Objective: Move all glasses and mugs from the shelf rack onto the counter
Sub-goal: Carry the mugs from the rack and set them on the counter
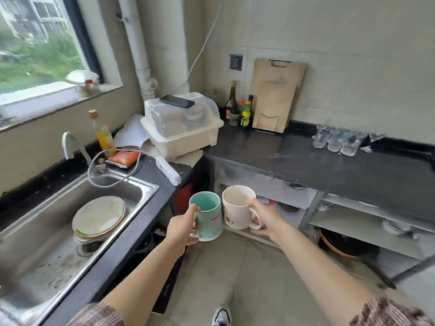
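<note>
My left hand (182,228) grips a teal mug (208,217) by its side and handle. My right hand (263,218) holds a white mug (236,209) by its handle. Both mugs are upright in the air, side by side, below the front edge of the dark counter (317,168). Several clear glasses (336,141) stand on the counter near the back wall at the right. The metal shelf rack (367,220) sits under the counter at the right, with a bowl-like item on it that is too blurred to make out.
A steel sink (77,229) at the left holds stacked plates (98,216). A white dish box (181,128) with a phone (177,101) on top fills the corner. Sauce bottles (240,109) and a cutting board (275,95) lean by the wall. A dark pot (346,245) sits low under the rack.
</note>
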The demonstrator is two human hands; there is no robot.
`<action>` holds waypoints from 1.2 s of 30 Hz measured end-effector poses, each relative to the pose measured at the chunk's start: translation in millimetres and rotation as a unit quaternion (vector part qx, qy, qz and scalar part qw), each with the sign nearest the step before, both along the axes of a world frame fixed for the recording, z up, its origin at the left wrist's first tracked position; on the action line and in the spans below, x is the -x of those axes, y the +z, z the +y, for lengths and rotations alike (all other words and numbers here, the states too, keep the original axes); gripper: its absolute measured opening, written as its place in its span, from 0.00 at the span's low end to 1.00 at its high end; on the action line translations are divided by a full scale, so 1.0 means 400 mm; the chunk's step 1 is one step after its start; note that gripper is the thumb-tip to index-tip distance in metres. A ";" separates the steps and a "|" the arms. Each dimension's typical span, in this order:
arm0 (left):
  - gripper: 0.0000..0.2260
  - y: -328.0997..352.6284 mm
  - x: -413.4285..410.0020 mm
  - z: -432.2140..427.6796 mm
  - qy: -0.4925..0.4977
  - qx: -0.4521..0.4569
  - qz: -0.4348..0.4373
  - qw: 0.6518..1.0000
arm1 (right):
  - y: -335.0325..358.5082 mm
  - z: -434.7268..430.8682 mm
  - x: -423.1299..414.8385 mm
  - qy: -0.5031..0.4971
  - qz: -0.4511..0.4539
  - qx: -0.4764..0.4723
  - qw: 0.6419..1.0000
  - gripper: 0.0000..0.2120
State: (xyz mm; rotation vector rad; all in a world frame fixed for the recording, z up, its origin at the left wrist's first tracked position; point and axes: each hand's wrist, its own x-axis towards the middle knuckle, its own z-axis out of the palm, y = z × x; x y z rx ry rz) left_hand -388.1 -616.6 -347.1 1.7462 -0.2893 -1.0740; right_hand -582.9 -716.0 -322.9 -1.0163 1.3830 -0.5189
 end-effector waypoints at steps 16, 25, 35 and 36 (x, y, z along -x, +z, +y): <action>0.16 -0.046 0.381 -0.842 -0.189 -0.059 0.032 0.980 | -0.064 -0.611 0.442 -0.199 0.039 -0.047 0.978 0.12; 0.16 -0.067 0.570 -1.171 -0.197 -0.085 0.057 0.975 | -0.070 -0.890 0.612 -0.270 0.011 -0.070 0.960 0.12; 0.16 -0.119 0.774 -1.493 -0.130 -0.109 0.058 0.984 | -0.139 -1.253 0.766 -0.223 0.055 -0.106 0.968 0.13; 0.15 -0.123 0.788 -1.519 -0.125 -0.113 0.055 0.984 | -0.147 -1.283 0.777 -0.219 0.055 -0.114 0.967 0.13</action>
